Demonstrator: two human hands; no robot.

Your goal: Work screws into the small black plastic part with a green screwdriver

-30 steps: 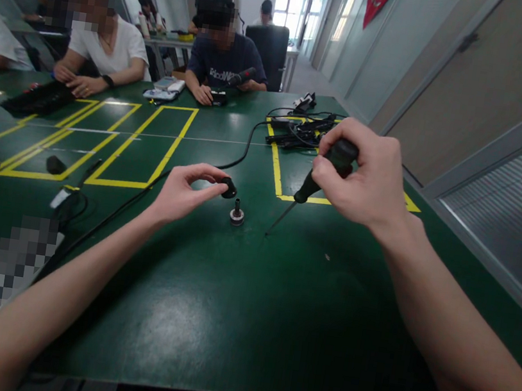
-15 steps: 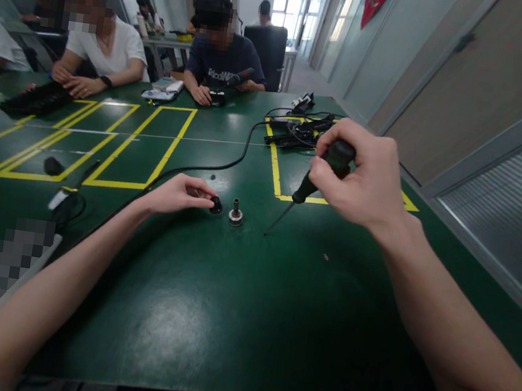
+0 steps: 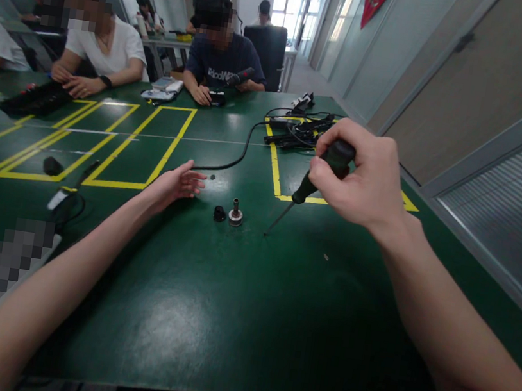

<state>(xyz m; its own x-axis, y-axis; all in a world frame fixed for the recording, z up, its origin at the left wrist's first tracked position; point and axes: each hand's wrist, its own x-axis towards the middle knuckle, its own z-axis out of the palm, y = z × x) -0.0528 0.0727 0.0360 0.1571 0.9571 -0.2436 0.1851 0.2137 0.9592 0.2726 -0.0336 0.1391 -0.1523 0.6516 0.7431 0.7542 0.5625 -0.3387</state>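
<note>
My right hand (image 3: 364, 171) is wrapped round the dark handle of a screwdriver (image 3: 307, 186), whose thin shaft slants down and left, its tip at the green tabletop. Near the middle of the table a small round metal part (image 3: 235, 217) stands with a short post pointing up. Just left of it sits a small black cap-like piece (image 3: 219, 214). My left hand (image 3: 177, 187) is up and to the left of that black piece, with fingers apart and nothing in them, beside a black cable (image 3: 219, 167).
Dark parts and cables (image 3: 302, 131) lie inside a yellow taped box at the back. A black lump (image 3: 52, 166) and a tool with a cord (image 3: 63, 199) are on the left. Two people work across the green table (image 3: 224, 320).
My left hand has let go of the black piece, opened and drawn back up and left. The piece now rests beside the metal part. My right hand has stayed in place.
</note>
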